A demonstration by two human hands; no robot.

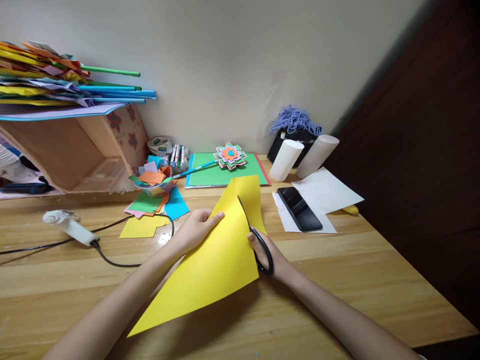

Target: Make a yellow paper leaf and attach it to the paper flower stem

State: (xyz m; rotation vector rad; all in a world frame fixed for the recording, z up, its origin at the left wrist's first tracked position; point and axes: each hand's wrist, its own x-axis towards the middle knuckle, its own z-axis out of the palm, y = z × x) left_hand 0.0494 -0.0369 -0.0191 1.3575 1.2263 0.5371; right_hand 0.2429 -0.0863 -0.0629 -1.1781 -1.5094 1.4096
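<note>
Two hands work one folded yellow paper sheet [210,265], which is raised at a slant above the wooden table [337,280]. The left hand [197,227] is closed on the sheet's upper left edge, thumb on top. The right hand [272,255] has its fingers curled through the handles of black scissors [255,237], whose blades reach up into the paper. With one edge pinched and the rest unsupported, the sheet could sag or twist, letting the cut wander or tear; the left thumb also sits fairly near the blades. Beside them lie a dark phone [300,208] and a glue gun [69,226]. No writing is legible anywhere; the small jars' labels are too blurred.
</note>
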